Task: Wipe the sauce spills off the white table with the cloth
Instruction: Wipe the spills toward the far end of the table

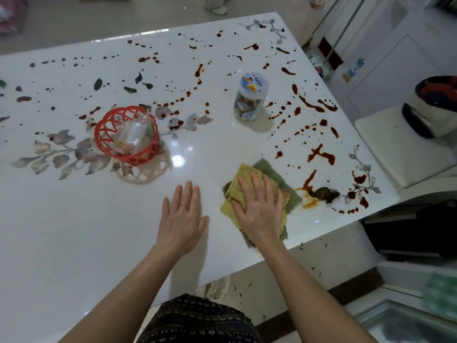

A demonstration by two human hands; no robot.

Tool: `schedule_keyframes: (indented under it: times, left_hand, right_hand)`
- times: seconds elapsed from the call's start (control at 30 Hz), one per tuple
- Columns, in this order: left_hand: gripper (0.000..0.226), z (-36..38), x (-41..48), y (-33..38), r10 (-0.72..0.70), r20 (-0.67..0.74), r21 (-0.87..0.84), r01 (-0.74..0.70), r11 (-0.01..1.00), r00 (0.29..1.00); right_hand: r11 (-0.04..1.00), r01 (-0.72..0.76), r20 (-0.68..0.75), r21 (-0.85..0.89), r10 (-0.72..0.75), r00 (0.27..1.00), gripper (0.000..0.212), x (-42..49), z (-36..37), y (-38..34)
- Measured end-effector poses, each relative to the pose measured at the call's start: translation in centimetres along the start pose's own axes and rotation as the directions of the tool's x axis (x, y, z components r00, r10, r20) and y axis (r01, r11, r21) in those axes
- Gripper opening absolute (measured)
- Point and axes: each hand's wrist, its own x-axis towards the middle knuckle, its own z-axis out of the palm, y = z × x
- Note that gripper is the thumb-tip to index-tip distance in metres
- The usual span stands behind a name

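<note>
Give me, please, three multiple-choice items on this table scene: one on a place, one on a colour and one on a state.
1. Where is the folded yellow-and-green cloth?
A) under the right hand, on the white table by its near edge
B) at its far corner
C) hanging off its left side

2. What colour is the openwork plastic basket?
A) blue
B) white
C) red

3. How is the left hand?
A) open, fingers straight, holding nothing
B) clenched in a fist
C) pinching the cloth

Answers:
1 A: the right hand presses flat on the cloth close to the near edge.
2 C: its lattice wall and rim are red.
3 A: it is spread out beside the cloth, apart from it.
</note>
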Motion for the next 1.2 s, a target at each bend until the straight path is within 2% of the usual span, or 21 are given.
schedule_keyframes:
  times: [0.07, 0.2, 0.23, 0.27, 0.33, 0.4, 0.47, 0.57, 0.67, 0.8, 0.9, 1.0, 1.1, 1.2]
  left_hand:
    - [0.068, -0.2, 0.0, -0.5, 0.027, 0.026, -0.011, -0.027, 1.0, 0.999]
    - [0.066, -0.3, 0.0, -0.5, 0.044, 0.004, 0.0, -0.044, 0.999, 0.999]
    - [0.064, -0.4, 0.0, -0.5, 0.044, -0.011, 0.0, -0.044, 0.999, 0.999]
    - [0.062, -0.4, 0.0, -0.5, 0.044, -0.029, -0.009, -0.044, 0.999, 0.999]
    - [0.059, -0.3, 0.0, -0.6, 0.041, -0.081, -0.033, -0.043, 0.999, 0.996]
    - [0.061, -0.7, 0.2, -0.9, 0.026, -0.147, -0.062, -0.035, 0.997, 0.989]
    - [0.059, -0.9, 0.7, -1.4, -0.015, -0.219, -0.134, -0.014, 0.991, 0.976]
    - [0.055, -1.3, 1.7, -2.2, -0.053, -0.272, -0.162, 0.008, 0.987, 0.961]
    - [0.055, -1.6, 2.6, -3.0, -0.039, -0.314, -0.137, -0.005, 0.991, 0.949]
    - [0.055, -2.1, 3.4, -3.8, -0.048, -0.322, -0.137, 0.004, 0.991, 0.946]
    - [0.057, -2.6, 3.9, -3.8, -0.037, -0.322, -0.178, -0.022, 0.984, 0.946]
    - [0.057, -2.5, 4.4, -3.6, -0.028, -0.308, -0.179, -0.029, 0.983, 0.951]
    - [0.053, -2.7, 4.9, -3.4, -0.02, -0.284, -0.17, -0.029, 0.985, 0.959]
    - [0.041, -3.3, 5.1, -3.2, -0.009, -0.277, -0.156, -0.036, 0.987, 0.961]
  right_hand:
    - [0.999, -0.041, -0.004, 0.004, 0.041, 0.999, 0.065, -0.6, 0.1, -1.7]
    - [0.983, 0.185, 0.061, 0.003, -0.185, 0.981, 0.068, -0.9, 0.3, -2.2]
    - [0.981, 0.196, 0.066, -0.014, -0.195, 0.979, 0.067, 0.2, 0.3, -1.5]
    - [0.987, 0.157, 0.06, -0.037, -0.154, 0.986, 0.066, 1.3, 0.4, -1.1]
    - [0.999, -0.031, 0.04, -0.037, 0.033, 0.999, 0.064, 2.8, 0.4, -0.9]
    - [0.988, -0.151, 0.025, -0.009, 0.152, 0.988, 0.065, 2.5, 0.4, -2.5]
    - [0.994, -0.11, 0.059, -0.018, 0.111, 0.992, 0.066, 1.2, 0.3, -5.2]
    - [0.998, 0.055, 0.132, -0.007, -0.054, 0.99, 0.066, 1.9, 0.6, -7.2]
    - [1.0, 0.015, 0.142, -0.002, -0.015, 0.99, 0.064, 6.7, 1.0, -8.3]
    - [0.998, -0.052, 0.25, 0.045, 0.039, 0.968, 0.068, 10.8, -0.5, -8.9]
    - [0.993, 0.114, 0.128, 0.015, -0.115, 0.985, 0.071, 9.8, -0.6, -8.3]
    - [0.962, 0.272, 0.147, 0.007, -0.27, 0.952, 0.067, 8.9, 1.2, -6.8]
    - [0.982, 0.179, 0.13, -0.06, -0.17, 0.977, 0.064, 11.3, 1.9, -4.0]
    - [0.993, -0.077, 0.056, -0.086, 0.082, 0.995, 0.064, 12.3, 1.8, -0.9]
